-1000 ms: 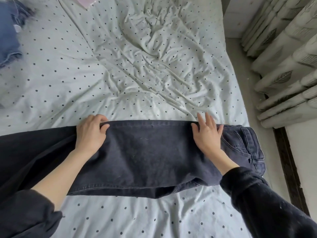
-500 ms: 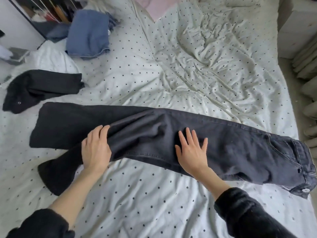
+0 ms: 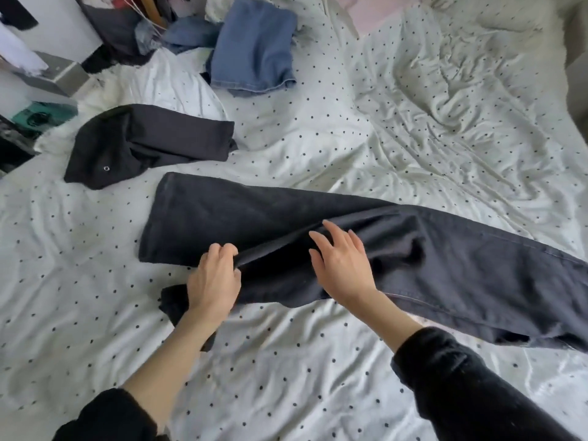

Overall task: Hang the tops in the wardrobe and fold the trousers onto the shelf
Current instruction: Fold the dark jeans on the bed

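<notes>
Dark grey jeans (image 3: 445, 259) lie stretched across the bed from left of centre to the right edge, waist out of view at the right. One leg end lies flat at the left, the other is bunched under my left forearm. My left hand (image 3: 213, 281) pinches a fold of the upper leg near its lower edge. My right hand (image 3: 342, 262) hovers over or lightly touches the same leg with straight, spread fingers.
A folded black garment (image 3: 143, 144) lies on the spotted white bed sheet (image 3: 381, 138) to the upper left. Folded blue jeans (image 3: 254, 46) sit further back. Cluttered clothes and a grey box (image 3: 54, 73) stand beyond the bed's left edge.
My view has swung left along the jeans towards the leg ends. Both hands slid left down the legs, and my left hand has gone from lying flat to pinching the fabric.
</notes>
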`<action>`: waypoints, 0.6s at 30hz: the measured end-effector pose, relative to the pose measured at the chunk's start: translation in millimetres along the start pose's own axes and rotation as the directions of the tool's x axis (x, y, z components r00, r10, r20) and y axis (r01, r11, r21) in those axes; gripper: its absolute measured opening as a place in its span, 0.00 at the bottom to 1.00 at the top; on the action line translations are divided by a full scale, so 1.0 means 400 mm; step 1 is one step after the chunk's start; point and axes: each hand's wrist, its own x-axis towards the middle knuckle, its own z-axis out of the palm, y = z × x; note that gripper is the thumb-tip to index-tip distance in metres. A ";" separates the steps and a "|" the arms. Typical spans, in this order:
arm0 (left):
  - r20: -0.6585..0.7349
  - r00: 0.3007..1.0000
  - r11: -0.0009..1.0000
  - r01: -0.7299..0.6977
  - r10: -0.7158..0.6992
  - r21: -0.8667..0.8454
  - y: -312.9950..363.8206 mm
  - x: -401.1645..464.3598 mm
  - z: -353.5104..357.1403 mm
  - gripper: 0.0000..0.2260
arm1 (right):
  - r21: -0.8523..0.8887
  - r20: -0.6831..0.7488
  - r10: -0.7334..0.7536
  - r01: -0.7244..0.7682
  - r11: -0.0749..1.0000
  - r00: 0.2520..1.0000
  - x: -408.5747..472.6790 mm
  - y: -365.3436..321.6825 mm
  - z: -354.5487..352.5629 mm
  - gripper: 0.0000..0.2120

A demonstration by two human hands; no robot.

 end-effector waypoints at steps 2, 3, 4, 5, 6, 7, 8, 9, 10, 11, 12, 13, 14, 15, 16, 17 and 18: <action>0.116 0.993 0.988 -0.039 0.021 0.152 -0.039 0.081 -0.046 0.09 | -0.012 0.004 0.039 -0.039 0.999 0.999 0.034 -0.034 0.012 0.18; 0.178 0.983 0.969 -0.077 0.036 0.234 -0.050 0.118 -0.074 0.09 | -0.018 0.016 0.062 -0.061 0.998 0.998 0.046 -0.041 0.011 0.21; 0.217 0.975 0.950 -0.114 0.051 0.290 -0.073 0.170 -0.104 0.09 | -0.034 0.043 0.086 -0.085 0.996 0.995 0.070 -0.058 0.014 0.23; 0.226 0.972 0.936 -0.138 0.065 0.324 -0.094 0.219 -0.131 0.10 | -0.044 0.076 0.107 -0.104 0.994 0.991 0.091 -0.070 0.016 0.24; 0.218 0.973 0.927 -0.148 0.074 0.344 -0.115 0.270 -0.157 0.11 | -0.062 0.100 0.130 -0.124 0.990 0.986 0.115 -0.085 0.020 0.25; 0.210 0.973 0.921 -0.162 0.091 0.354 -0.124 0.313 -0.178 0.12 | -0.079 0.117 0.149 -0.141 0.987 0.982 0.131 -0.096 0.021 0.26; 0.212 0.970 0.912 -0.191 0.118 0.364 -0.132 0.351 -0.193 0.12 | -0.100 0.136 0.165 -0.153 0.983 0.977 0.144 -0.106 0.024 0.26; 0.220 0.963 0.899 -0.230 0.155 0.373 -0.140 0.384 -0.196 0.11 | -0.111 0.154 0.177 -0.161 0.981 0.972 0.156 -0.117 0.030 0.26; 0.231 0.955 0.890 -0.265 0.188 0.370 -0.149 0.407 -0.191 0.10 | -0.124 0.178 0.176 -0.156 0.980 0.968 0.165 -0.127 0.035 0.26; 0.240 0.947 0.890 -0.291 0.215 0.350 -0.158 0.426 -0.181 0.10 | -0.129 0.195 0.169 -0.145 0.981 0.966 0.175 -0.137 0.041 0.26; 0.252 0.940 0.899 -0.306 0.232 0.314 -0.168 0.441 -0.170 0.11 | -0.133 0.211 0.162 -0.136 0.982 0.964 0.186 -0.144 0.049 0.25; 0.255 0.934 0.908 -0.319 0.251 0.273 -0.178 0.451 -0.160 0.11 | -0.131 0.213 0.158 -0.132 0.983 0.964 0.197 -0.150 0.056 0.25; 0.243 0.930 0.915 -0.330 0.274 0.231 -0.184 0.461 -0.156 0.11 | -0.122 0.203 0.159 -0.136 0.983 0.966 0.213 -0.154 0.063 0.25; 0.222 0.932 0.923 -0.331 0.287 0.196 -0.188 0.471 -0.158 0.12 | -0.106 0.189 0.161 -0.142 0.984 0.969 0.226 -0.157 0.069 0.25; 0.198 0.935 0.931 -0.326 0.293 0.162 -0.191 0.485 -0.163 0.13 | -0.095 0.176 0.167 -0.152 0.984 0.970 0.239 -0.161 0.081 0.26; 0.167 0.938 0.934 -0.327 0.304 0.140 -0.189 0.494 -0.170 0.13 | -0.092 0.159 0.163 -0.150 0.984 0.974 0.245 -0.162 0.088 0.26; 0.136 0.937 0.931 -0.340 0.323 0.132 -0.190 0.514 -0.170 0.13 | -0.106 0.142 0.159 -0.145 0.984 0.977 0.254 -0.165 0.101 0.27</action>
